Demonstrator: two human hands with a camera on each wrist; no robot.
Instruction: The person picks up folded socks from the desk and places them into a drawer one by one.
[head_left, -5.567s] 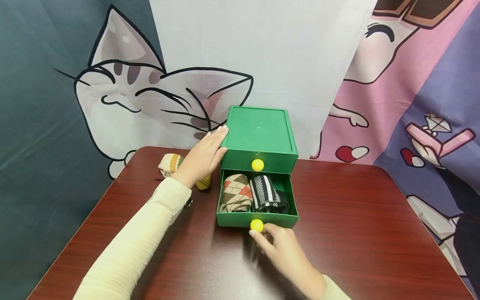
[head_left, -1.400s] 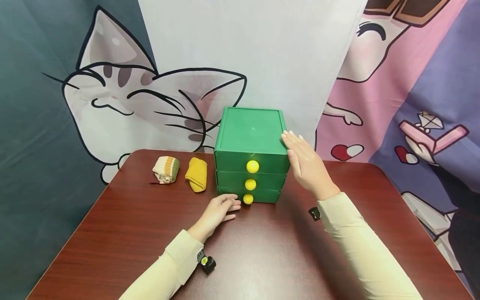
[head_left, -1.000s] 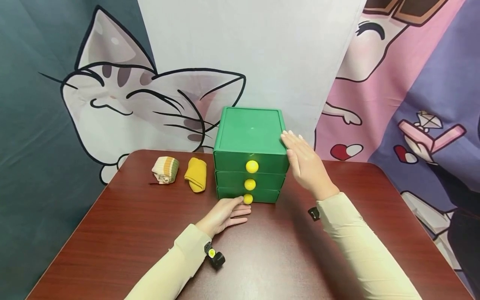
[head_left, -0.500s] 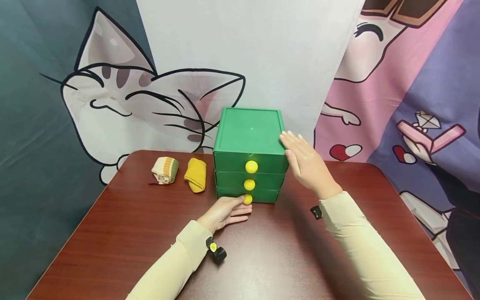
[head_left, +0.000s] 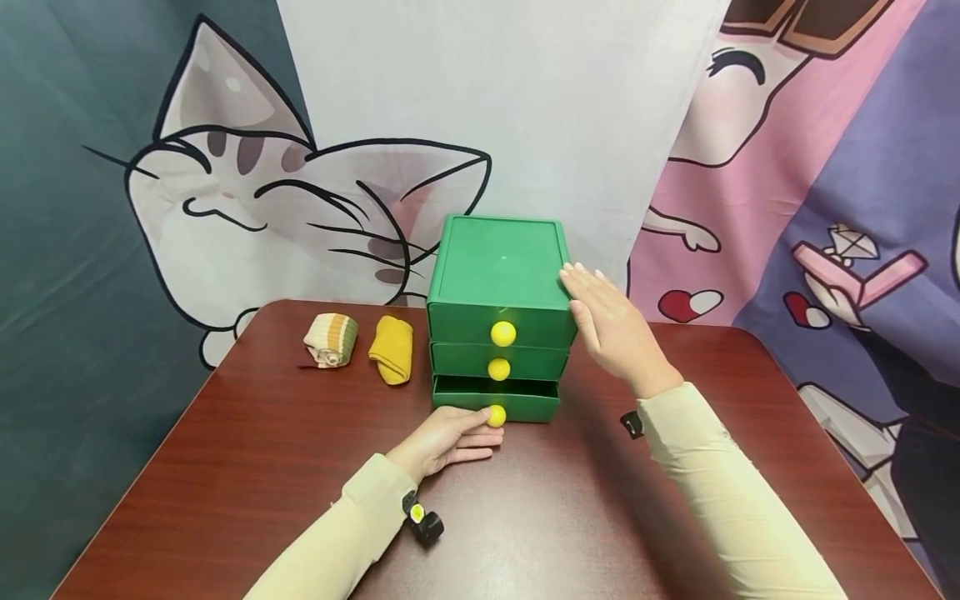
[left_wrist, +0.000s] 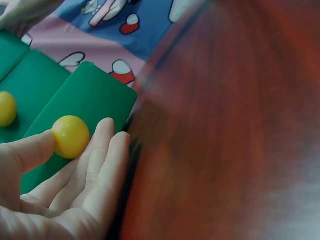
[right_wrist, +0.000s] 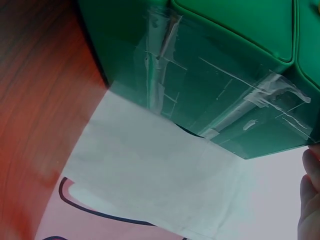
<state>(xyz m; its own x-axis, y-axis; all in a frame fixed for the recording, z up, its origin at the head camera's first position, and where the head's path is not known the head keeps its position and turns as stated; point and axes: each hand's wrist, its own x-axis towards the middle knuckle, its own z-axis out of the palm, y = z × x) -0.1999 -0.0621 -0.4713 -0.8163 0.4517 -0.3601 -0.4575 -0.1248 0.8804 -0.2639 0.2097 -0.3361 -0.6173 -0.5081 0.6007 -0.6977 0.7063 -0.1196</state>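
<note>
A green three-drawer box point(head_left: 504, 267) with round yellow knobs stands at the back middle of the table. Its bottom drawer point(head_left: 531, 407) is pulled out a short way, and the part of its inside that shows is dark. My left hand point(head_left: 448, 438) pinches that drawer's yellow knob point(left_wrist: 72, 137) between thumb and fingers, the other fingers stretched out below it. Straight-fingered, my right hand point(head_left: 617, 332) rests against the box's right side near its top edge. The right wrist view shows the box's side with clear tape point(right_wrist: 157, 75) and only some fingertips point(right_wrist: 310, 185).
Left of the box lie a folded yellow sock point(head_left: 392, 350) and a rolled cream sock point(head_left: 331, 340) with orange and green stripes. The brown wooden table point(head_left: 247, 467) reaches back to a printed cloth point(head_left: 390, 75) hanging close behind the box.
Earlier the middle drawer, holding rolled socks, stood out with my right hand at its knob; now it is in. My hands have swapped roles, and the bottom drawer has just slid towards me.
</note>
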